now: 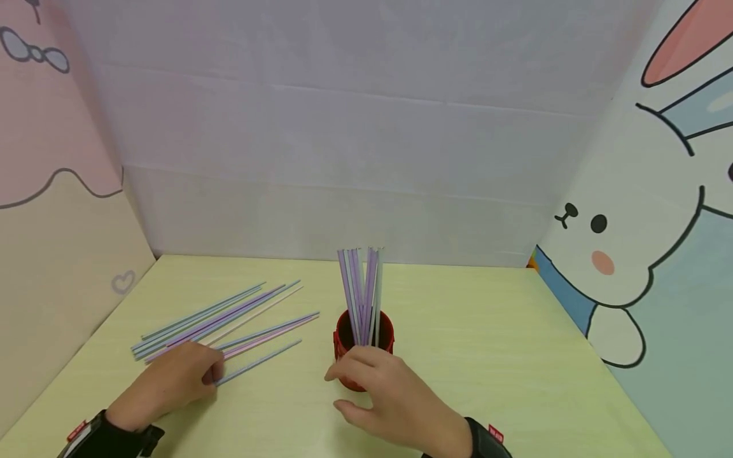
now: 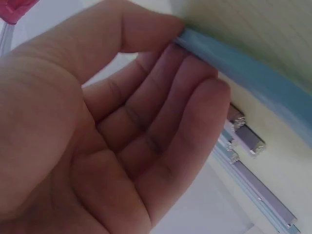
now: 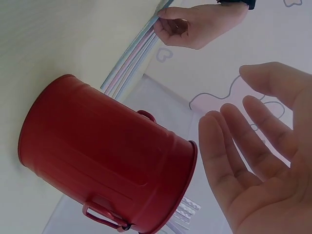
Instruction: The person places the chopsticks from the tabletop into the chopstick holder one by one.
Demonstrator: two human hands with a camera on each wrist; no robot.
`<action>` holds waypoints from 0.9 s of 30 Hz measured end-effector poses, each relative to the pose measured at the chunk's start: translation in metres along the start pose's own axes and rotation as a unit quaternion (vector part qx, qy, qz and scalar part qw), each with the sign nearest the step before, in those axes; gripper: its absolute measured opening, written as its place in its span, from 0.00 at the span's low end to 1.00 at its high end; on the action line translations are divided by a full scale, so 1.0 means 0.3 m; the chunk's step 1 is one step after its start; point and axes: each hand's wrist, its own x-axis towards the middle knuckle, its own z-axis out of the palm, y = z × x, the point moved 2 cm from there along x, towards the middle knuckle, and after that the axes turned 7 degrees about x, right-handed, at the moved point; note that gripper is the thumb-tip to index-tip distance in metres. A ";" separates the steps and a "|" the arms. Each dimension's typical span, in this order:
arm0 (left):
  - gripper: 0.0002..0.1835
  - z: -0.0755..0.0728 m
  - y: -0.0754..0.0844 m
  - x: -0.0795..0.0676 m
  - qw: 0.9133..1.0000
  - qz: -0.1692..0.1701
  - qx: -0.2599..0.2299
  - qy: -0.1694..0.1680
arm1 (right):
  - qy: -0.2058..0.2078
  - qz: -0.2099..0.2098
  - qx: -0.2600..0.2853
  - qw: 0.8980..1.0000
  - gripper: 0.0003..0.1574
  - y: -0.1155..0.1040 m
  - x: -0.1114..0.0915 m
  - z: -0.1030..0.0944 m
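My left hand (image 1: 174,380) rests low over the left of the table and pinches the near end of a thin light-blue stick (image 1: 260,361) between thumb and fingertips. In the left wrist view that blue stick (image 2: 243,73) runs away from the fingertips toward the right. My right hand (image 1: 395,397) hangs in front of a small red bucket (image 1: 387,327), fingers loosely bent with nothing in them. Several purple, blue and pale sticks (image 1: 361,286) stand upright in the bucket. The right wrist view shows the bucket (image 3: 107,151) with its side handles, apart from the open fingers.
More loose sticks (image 1: 229,315) in blue, purple, pink and white lie slanted on the pale yellow table (image 1: 487,356), beyond my left hand. A pale back wall (image 1: 343,140) and printed side panels (image 1: 641,254) close in the table.
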 end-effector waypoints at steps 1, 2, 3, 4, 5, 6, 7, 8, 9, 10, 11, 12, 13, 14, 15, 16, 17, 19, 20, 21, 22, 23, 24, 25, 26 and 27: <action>0.15 -0.005 0.002 0.000 1.000 0.011 -0.005 -0.005 | 0.000 0.001 0.001 1.000 0.18 0.001 0.000 0.000; 0.15 -0.012 0.005 0.000 1.000 0.022 -0.011 -0.011 | 0.001 0.000 -0.001 1.000 0.18 0.002 0.000 0.000; 0.14 -0.020 0.009 -0.001 0.999 0.032 -0.021 -0.017 | 0.001 0.004 0.003 1.000 0.18 0.003 0.000 -0.001; 0.14 -0.030 0.014 -0.001 0.998 0.041 -0.030 -0.022 | 0.003 0.001 0.001 1.000 0.18 0.003 0.001 -0.002; 0.14 -0.041 0.020 -0.001 0.998 0.049 -0.039 -0.028 | 0.004 -0.003 -0.001 1.000 0.18 0.004 0.002 -0.003; 0.14 -0.053 0.028 -0.003 0.997 0.056 -0.048 -0.035 | 0.004 -0.004 -0.001 1.000 0.18 0.004 0.003 -0.005; 0.14 -0.065 0.037 -0.006 0.996 0.061 -0.055 -0.042 | 0.005 -0.002 0.000 1.000 0.18 0.004 0.003 -0.006; 0.14 -0.077 0.047 -0.008 0.994 0.067 -0.064 -0.051 | 0.006 -0.003 0.001 1.000 0.18 0.004 0.004 -0.006; 0.14 -0.088 0.060 -0.010 0.993 0.075 -0.075 -0.059 | 0.006 0.000 0.004 1.000 0.18 0.003 0.004 -0.007; 0.14 -0.098 0.074 -0.013 0.991 0.086 -0.083 -0.063 | 0.006 0.002 0.005 1.000 0.18 0.002 0.004 -0.007; 0.15 -0.106 0.090 -0.017 0.989 0.096 -0.090 -0.067 | 0.006 0.007 0.008 1.000 0.18 0.002 0.004 -0.006; 0.15 -0.114 0.107 -0.019 0.987 0.107 -0.095 -0.068 | 0.006 0.012 0.010 1.000 0.18 0.001 0.004 -0.005; 0.16 -0.120 0.127 -0.020 0.986 0.121 -0.098 -0.063 | 0.006 0.016 0.009 1.000 0.18 0.001 0.003 -0.004; 0.17 -0.126 0.148 -0.020 0.984 0.135 -0.100 -0.056 | 0.006 0.019 0.008 1.000 0.18 0.000 0.003 -0.002; 0.17 -0.130 0.168 -0.018 0.982 0.152 -0.099 -0.046 | 0.005 0.021 0.006 1.000 0.18 -0.001 0.002 0.000; 0.18 -0.135 0.190 -0.015 0.982 0.163 -0.094 -0.034 | 0.004 0.018 -0.001 1.000 0.18 -0.001 0.002 0.001; 0.18 -0.139 0.212 -0.010 0.981 0.170 -0.086 -0.025 | 0.003 0.015 -0.010 1.000 0.18 -0.001 0.002 0.004; 0.17 -0.145 0.254 0.006 0.981 0.181 -0.073 -0.010 | -0.002 0.008 -0.025 1.000 0.18 -0.001 0.002 0.008; 0.16 -0.146 0.274 0.016 0.981 0.183 -0.070 -0.010 | -0.004 0.002 -0.034 0.999 0.18 -0.001 0.001 0.011; 0.16 -0.147 0.293 0.026 0.981 0.182 -0.069 -0.011 | -0.006 -0.001 -0.041 0.999 0.18 -0.001 0.001 0.013; 0.15 -0.148 0.312 0.038 0.981 0.180 -0.067 -0.014 | -0.008 -0.006 -0.050 0.999 0.18 -0.001 0.001 0.017; 0.15 -0.149 0.329 0.049 0.982 0.178 -0.067 -0.016 | -0.008 -0.009 -0.057 0.998 0.18 -0.001 0.000 0.020; 0.14 -0.149 0.346 0.060 0.982 0.177 -0.068 -0.017 | -0.008 -0.013 -0.063 0.998 0.18 -0.001 0.000 0.022; 0.14 -0.150 0.362 0.071 0.982 0.175 -0.070 -0.019 | -0.007 -0.016 -0.070 0.997 0.17 -0.001 -0.002 0.025; 0.13 -0.151 0.377 0.081 0.982 0.175 -0.073 -0.019 | -0.006 -0.020 -0.076 0.997 0.17 -0.001 -0.003 0.027; 0.13 -0.153 0.391 0.090 0.982 0.173 -0.074 -0.017 | -0.005 -0.022 -0.082 0.996 0.17 -0.001 -0.004 0.030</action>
